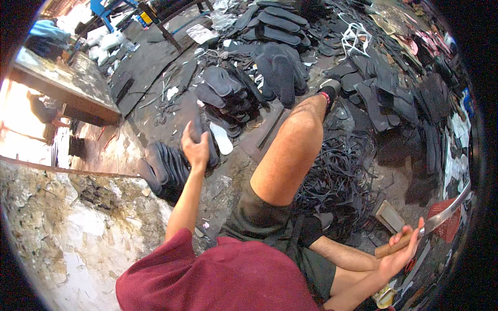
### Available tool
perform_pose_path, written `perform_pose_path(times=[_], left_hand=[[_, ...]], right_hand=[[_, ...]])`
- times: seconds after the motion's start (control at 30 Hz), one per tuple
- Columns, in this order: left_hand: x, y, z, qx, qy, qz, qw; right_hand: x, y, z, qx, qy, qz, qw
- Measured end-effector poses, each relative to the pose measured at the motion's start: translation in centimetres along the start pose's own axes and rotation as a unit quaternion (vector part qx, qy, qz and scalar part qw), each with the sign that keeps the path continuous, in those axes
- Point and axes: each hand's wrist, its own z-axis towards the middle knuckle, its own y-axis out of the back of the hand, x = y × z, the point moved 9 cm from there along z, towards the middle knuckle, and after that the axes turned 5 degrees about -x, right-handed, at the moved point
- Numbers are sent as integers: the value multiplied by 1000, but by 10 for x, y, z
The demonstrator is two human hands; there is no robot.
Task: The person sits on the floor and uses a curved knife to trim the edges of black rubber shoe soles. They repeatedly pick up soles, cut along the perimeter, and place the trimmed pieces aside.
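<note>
My left hand (196, 149) reaches forward, thumb and fingers closed around a black shoe sole (193, 111) that is smeared by motion. Just left of that wrist, several black soles (162, 168) stand in a leaning row. Ahead of the hand lies a stack of dark soles (220, 85), with a white sole-shaped piece (221, 138) at its near side. Out to the right, my right hand (399, 256) grips the wooden handle of a knife (447, 211). Its long curved blade points up and away to the right.
Thin black offcuts (337, 173) heap beside my bent knee. More soles (280, 70) and dark sheets (381, 96) cover the floor ahead. A rectangular block (390, 217) and a red basket (445, 222) lie near the knife. A peeling, stained surface (78, 223) is at my left, below a wooden bench (67, 96).
</note>
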Motion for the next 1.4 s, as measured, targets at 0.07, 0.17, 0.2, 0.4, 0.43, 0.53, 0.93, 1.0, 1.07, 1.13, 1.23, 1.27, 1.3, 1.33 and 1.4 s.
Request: perform_pose_path(times=[0.07, 0.17, 0.2, 0.4, 0.43, 0.53, 0.93, 1.0, 1.07, 1.13, 1.23, 1.27, 1.3, 1.33, 1.4], left_hand=[[100, -19, -3, 15, 56, 82, 995], [217, -45, -7, 132, 147, 222, 955], [216, -73, -30, 219, 211, 296, 905], [155, -85, -31, 60, 137, 351, 924], [138, -96, -26, 54, 67, 288, 954], [29, -125, -44, 90, -63, 40, 993], [-267, -1, -31, 68, -7, -414, 908], [-303, -9, -71, 222, -139, -410, 874], [-342, -33, -126, 368, -246, -321, 837], [-362, -57, -185, 454, -385, -170, 785], [-356, -67, -223, 468, -402, -245, 748], [-364, -65, -244, 544, -429, -284, 662], [-372, -60, -263, 611, -450, -320, 568], [-375, -54, -276, 686, -381, -385, 486], [-342, -62, -274, 678, -161, -416, 584]], right_hand=[[0, 27, 11, -86, 1, -20, 996], [-21, 35, 30, -92, -36, -37, 994], [-19, 38, 35, -104, -31, -41, 993], [-134, -22, 154, -110, -123, 108, 980], [-169, -28, 182, -107, -140, 106, 979], [-259, -16, 246, -155, -164, 36, 973], [-237, -66, 251, -210, -83, 83, 971], [-182, -60, 191, -195, -90, 107, 971], [-115, -51, 114, -163, -104, 87, 977], [-65, -47, 49, -99, -147, 120, 977], [-48, -8, -8, 17, -220, 225, 949], [-36, -5, -25, 30, -242, 260, 934], [-24, -4, -40, 42, -265, 291, 918], [-39, 0, -41, -3, -273, 261, 926], [-46, -9, -46, -6, -257, 227, 939]])
